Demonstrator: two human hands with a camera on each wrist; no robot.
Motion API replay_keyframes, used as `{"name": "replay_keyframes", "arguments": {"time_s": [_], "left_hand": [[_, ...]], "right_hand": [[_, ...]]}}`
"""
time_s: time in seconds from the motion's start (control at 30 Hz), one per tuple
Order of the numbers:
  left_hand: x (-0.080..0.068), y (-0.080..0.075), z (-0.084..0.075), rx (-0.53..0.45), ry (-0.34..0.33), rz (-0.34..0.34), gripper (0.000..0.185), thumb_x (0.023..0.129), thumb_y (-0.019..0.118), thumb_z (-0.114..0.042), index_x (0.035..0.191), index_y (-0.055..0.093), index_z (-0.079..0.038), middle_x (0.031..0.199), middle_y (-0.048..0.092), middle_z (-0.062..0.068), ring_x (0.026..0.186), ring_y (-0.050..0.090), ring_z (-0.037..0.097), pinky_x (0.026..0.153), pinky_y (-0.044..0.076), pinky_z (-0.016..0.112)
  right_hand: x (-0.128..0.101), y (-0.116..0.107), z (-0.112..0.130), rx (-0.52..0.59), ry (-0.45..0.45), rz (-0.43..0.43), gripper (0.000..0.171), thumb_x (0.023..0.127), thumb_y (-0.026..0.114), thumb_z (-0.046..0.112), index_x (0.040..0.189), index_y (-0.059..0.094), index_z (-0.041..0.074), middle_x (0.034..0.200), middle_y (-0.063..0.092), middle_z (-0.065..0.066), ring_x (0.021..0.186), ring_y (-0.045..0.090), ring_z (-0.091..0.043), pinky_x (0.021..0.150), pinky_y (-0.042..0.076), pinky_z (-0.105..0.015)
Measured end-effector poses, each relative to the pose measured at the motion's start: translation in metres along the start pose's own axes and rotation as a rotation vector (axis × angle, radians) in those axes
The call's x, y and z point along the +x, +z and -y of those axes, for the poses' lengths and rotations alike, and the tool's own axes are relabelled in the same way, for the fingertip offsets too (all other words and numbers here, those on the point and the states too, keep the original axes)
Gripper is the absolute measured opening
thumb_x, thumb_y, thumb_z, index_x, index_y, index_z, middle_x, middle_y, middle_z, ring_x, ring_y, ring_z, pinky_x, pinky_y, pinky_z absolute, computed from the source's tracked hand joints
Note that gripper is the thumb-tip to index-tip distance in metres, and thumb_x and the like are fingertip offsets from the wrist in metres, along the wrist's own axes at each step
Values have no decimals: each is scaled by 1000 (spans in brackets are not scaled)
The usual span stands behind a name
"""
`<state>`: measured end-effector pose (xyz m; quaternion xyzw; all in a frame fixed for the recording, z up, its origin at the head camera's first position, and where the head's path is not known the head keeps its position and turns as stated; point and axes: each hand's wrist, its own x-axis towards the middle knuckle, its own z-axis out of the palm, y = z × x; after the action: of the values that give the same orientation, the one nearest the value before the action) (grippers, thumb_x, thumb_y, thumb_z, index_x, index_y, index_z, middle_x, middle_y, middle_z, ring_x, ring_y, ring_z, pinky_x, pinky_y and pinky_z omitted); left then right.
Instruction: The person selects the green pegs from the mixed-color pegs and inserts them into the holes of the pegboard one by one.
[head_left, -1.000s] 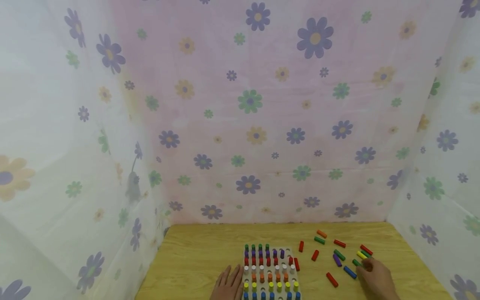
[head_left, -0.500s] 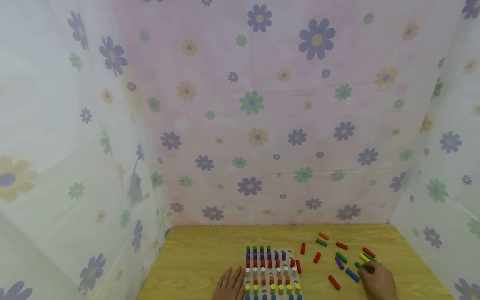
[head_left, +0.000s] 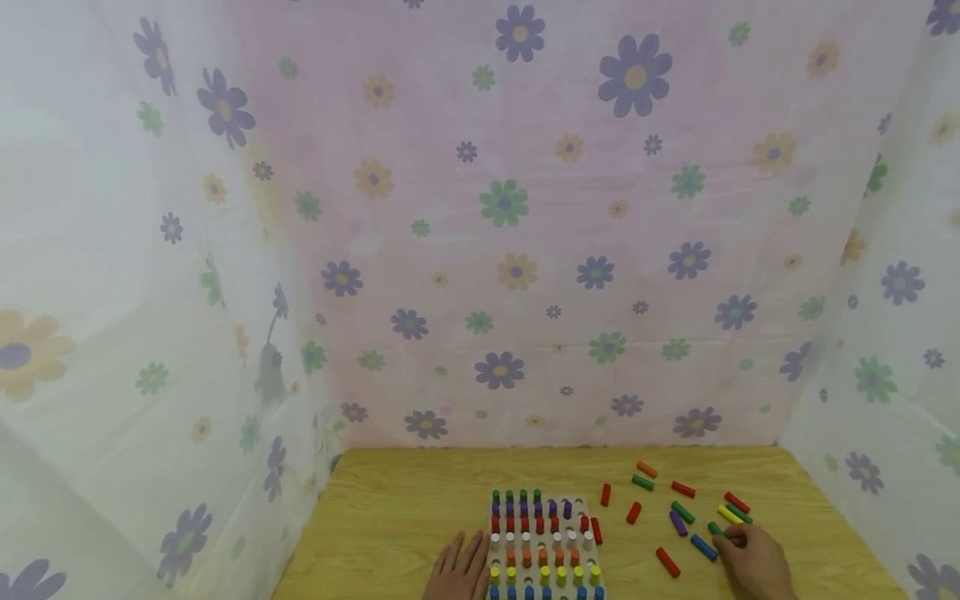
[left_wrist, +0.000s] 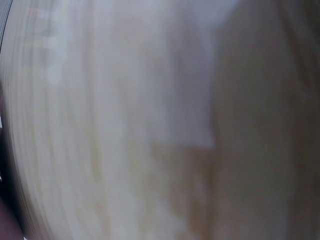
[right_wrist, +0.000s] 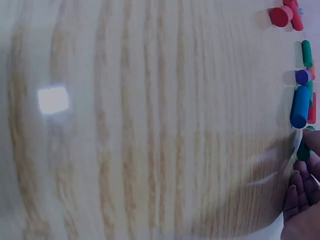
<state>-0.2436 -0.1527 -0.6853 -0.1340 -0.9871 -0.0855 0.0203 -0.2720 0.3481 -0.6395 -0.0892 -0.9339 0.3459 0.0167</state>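
A pale pegboard (head_left: 576,505) lies at the table's near edge, with rows of green, purple, red, white, orange, yellow and blue pegs standing in it. My left hand (head_left: 459,571) rests flat on the table against the board's left side. My right hand (head_left: 753,562) is among loose pegs to the right, and its fingertips (right_wrist: 300,187) pinch a green peg (head_left: 715,528) lying on the wood. A blue peg (head_left: 703,547) lies just left of that hand. The blue peg (right_wrist: 300,106) also shows in the right wrist view. The left wrist view is only blurred wood.
Several loose pegs lie right of the board: red (head_left: 667,562), purple (head_left: 677,523), green (head_left: 682,512), yellow (head_left: 729,515), orange (head_left: 647,469). The wooden table (head_left: 405,508) is enclosed by flowered cloth walls (head_left: 502,250) at the back and both sides.
The head view shifted slightly. Both hands stay where they were, the right one's fingers still at the green peg.
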Motion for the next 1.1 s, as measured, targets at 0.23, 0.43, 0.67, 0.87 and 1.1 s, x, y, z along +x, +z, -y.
{"name": "replay_keyframes", "arguments": {"time_s": [0.23,0.43,0.67,0.87,1.1], "left_hand": [[1,-5,-2,-34,0,25,68,109,13,-59,154,50,-23,155,50,-1,145,42,36,120,35,52],[-1,-3,-1,-2,-7,26,69,109,12,-60,154,51,-24,154,51,-2,144,43,34,118,37,51],[0,0,1,7,5,-17,66,110,15,-58,154,51,-24,154,51,-2,143,44,34,118,38,52],[3,-1,2,3,18,-33,64,111,16,-57,154,51,-24,154,51,-2,143,44,35,117,39,53],[0,1,1,44,3,-23,68,109,11,-59,153,52,-26,153,53,-5,142,46,32,116,40,50]], "right_hand": [[-1,-8,3,61,4,87,45,98,69,29,108,65,-15,98,69,-15,92,66,-34,79,58,-49],[-4,-15,13,86,-31,93,41,100,66,28,109,65,-12,96,71,-10,88,67,-27,75,59,-43],[-5,-20,38,170,-78,56,34,103,64,24,112,68,-9,92,74,-5,84,70,-19,70,60,-28],[-7,-15,61,293,-89,69,34,102,66,23,118,67,-7,101,74,-12,89,71,-19,74,61,-26],[-9,-2,79,423,-129,174,35,100,69,22,120,65,-8,103,71,-14,87,67,-23,71,59,-31]]}}
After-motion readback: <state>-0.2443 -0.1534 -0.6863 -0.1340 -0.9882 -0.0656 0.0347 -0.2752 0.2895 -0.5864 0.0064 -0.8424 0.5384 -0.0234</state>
